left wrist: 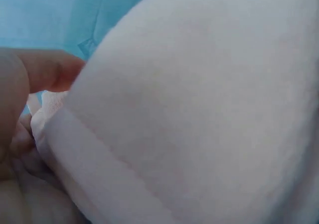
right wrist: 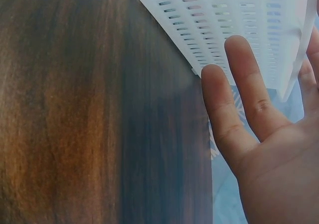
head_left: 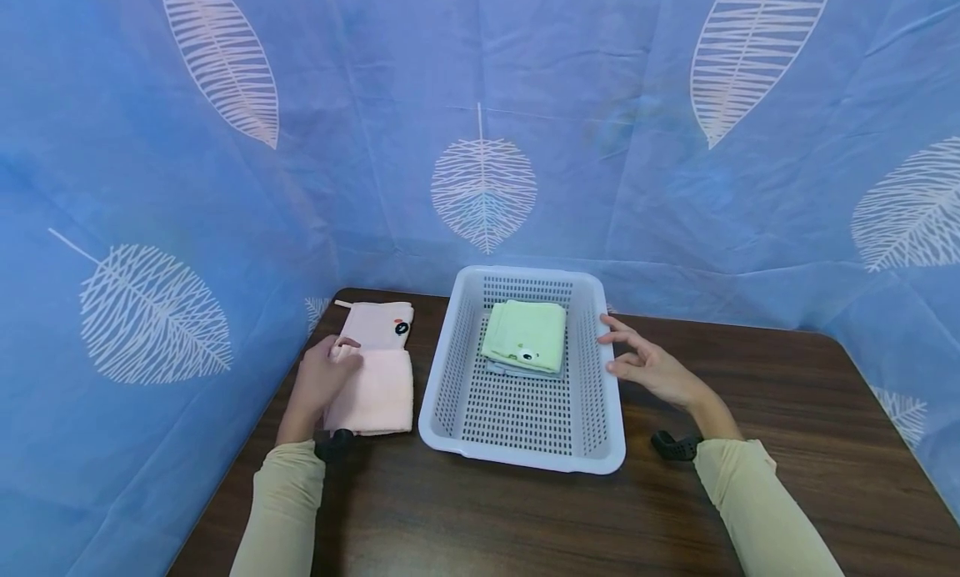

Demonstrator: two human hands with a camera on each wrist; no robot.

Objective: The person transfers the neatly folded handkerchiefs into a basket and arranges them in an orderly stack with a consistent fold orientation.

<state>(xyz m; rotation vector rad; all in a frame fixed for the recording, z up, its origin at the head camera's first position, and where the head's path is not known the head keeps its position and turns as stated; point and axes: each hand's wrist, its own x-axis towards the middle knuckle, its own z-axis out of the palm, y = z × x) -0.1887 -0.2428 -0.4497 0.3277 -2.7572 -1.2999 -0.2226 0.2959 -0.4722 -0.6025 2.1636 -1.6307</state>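
To the left of the basket lies a pale pink towel, partly folded over, with a small dark-eyed face patch at its far end. My left hand pinches its left edge. In the left wrist view the towel fills most of the picture, with thumb and fingers at its edge. My right hand is at the right rim of a white plastic basket, fingers spread and fairly straight. The right wrist view shows two fingers of the hand along the slotted basket wall.
Inside the basket a folded green towel with a small face lies on a folded grey-blue cloth. Everything stands on a dark wooden table. Blue curtain cloth with white leaf prints hangs behind and at the left.
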